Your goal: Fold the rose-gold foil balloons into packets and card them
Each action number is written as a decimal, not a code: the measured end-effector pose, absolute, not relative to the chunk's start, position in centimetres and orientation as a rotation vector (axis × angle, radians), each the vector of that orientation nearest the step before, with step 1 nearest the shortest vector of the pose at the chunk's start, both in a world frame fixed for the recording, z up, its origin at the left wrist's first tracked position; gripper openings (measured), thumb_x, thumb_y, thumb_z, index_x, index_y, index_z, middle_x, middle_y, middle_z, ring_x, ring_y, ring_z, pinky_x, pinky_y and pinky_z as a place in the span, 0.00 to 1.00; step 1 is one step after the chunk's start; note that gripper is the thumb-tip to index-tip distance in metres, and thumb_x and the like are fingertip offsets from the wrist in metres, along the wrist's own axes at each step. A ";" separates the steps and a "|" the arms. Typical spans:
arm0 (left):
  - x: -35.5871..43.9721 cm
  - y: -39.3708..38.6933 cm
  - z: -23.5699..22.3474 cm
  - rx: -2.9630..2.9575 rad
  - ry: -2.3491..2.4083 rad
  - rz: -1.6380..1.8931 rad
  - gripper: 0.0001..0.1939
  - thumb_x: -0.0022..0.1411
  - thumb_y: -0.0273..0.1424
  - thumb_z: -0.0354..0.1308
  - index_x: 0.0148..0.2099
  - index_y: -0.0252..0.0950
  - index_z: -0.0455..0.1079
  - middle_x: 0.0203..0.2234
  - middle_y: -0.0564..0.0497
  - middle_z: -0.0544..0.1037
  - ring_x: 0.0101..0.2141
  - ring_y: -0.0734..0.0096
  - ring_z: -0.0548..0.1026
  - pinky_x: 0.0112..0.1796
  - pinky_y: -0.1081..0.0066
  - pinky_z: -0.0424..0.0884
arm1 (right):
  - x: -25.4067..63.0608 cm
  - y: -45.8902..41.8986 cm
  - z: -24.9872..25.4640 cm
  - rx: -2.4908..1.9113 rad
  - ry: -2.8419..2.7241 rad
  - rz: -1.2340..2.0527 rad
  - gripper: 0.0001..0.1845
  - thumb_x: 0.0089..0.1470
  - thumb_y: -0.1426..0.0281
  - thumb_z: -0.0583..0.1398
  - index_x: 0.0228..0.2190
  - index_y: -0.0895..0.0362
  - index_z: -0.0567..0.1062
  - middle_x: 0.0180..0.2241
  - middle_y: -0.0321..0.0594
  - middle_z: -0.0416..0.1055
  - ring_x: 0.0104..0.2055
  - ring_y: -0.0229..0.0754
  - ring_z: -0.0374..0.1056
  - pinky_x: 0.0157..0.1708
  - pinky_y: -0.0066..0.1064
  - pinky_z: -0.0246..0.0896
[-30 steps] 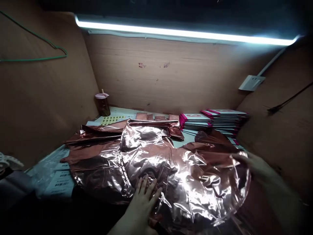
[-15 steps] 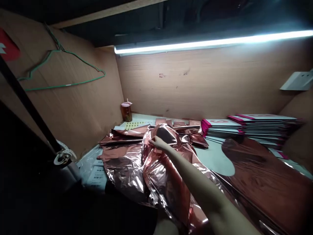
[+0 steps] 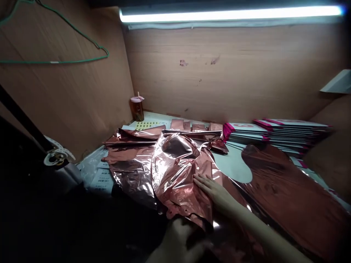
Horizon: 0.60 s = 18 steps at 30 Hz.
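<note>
Right hand: lying flat, gripping nothing.
Left hand: blurring, grip I cannot tell.
Foil: could be creasing under uneven pressing.

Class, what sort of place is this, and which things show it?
Probably a packing or assembly station: shiny foil spread over the worktop, stacks of flat, pink-edged items and barcode labels suggest that.

Foil, metallic copper-rose with silvery highlights; table, pale green-white; cup, amber-brown, its lid pink; sheet, yellow, gridded with dark marks; labels, white with black barcodes; packs, white, edged magenta; hanger, green with one white band; back panel, tan, streaked with grain, bearing reddish smudges.
</note>
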<state>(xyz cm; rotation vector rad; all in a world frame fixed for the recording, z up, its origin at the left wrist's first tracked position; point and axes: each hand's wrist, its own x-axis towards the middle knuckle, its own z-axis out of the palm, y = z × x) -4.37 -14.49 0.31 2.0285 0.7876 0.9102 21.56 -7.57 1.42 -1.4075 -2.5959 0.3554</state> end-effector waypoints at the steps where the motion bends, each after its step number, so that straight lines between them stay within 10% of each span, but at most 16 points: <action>1: -5.4 -14.6 0.5 2.045 0.777 1.050 0.24 0.62 0.53 0.52 0.45 0.42 0.78 0.39 0.41 0.78 0.44 0.50 0.75 0.47 0.54 0.70 | 21.4 -7.7 1.2 -1.416 -2.613 0.360 0.37 0.56 0.78 0.51 0.66 0.54 0.55 0.68 0.44 0.49 0.70 0.49 0.42 0.67 0.54 0.41; 5: -10.5 -10.2 1.7 1.936 1.240 1.492 0.17 0.67 0.45 0.50 0.45 0.40 0.72 0.38 0.45 0.75 0.43 0.56 0.73 0.45 0.59 0.71 | 21.2 -9.3 0.7 -1.334 -2.697 0.344 0.41 0.55 0.80 0.51 0.67 0.45 0.51 0.68 0.38 0.45 0.70 0.51 0.43 0.65 0.55 0.46; 11: -9.4 8.3 3.5 1.879 1.654 1.173 0.16 0.59 0.32 0.60 0.51 0.36 0.71 0.49 0.43 0.74 0.52 0.58 0.71 0.54 0.62 0.67 | 22.8 -14.2 -1.1 -1.272 -2.758 0.239 0.42 0.58 0.71 0.56 0.68 0.45 0.45 0.68 0.40 0.46 0.69 0.57 0.44 0.62 0.57 0.51; 18: -7.6 17.3 3.3 1.713 1.759 0.856 0.13 0.65 0.35 0.60 0.48 0.31 0.71 0.41 0.47 0.77 0.40 0.65 0.76 0.43 0.60 0.74 | 27.1 -6.6 5.3 -1.458 -2.094 -0.130 0.19 0.62 0.67 0.55 0.52 0.57 0.75 0.55 0.50 0.71 0.57 0.51 0.68 0.52 0.42 0.68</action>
